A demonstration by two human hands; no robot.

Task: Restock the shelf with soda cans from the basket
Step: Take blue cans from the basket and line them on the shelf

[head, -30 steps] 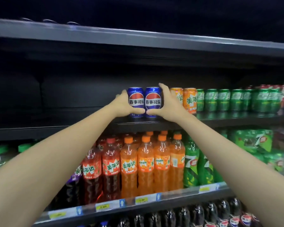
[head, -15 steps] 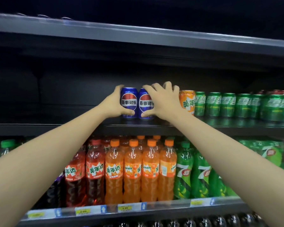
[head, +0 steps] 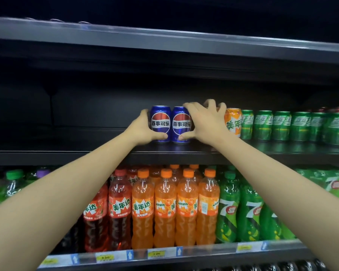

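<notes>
Two blue cans (head: 170,124) stand upright on the shelf (head: 86,151), left hand (head: 143,128) gripping one, right hand (head: 205,122) seemingly clasping the other.

We're in a shop, folks, right at the drinks aisle! Dark metal shelving (head: 164,151) runs tier over tier, and along the front edge of the lower shelf sit yellow price labels (head: 156,253). Soda bottles (head: 164,210) stand packed in rows, sorted by colour: red, orange, green. One tier up, green cans (head: 282,126) line the shelf, brand faces all turned forward.
</notes>
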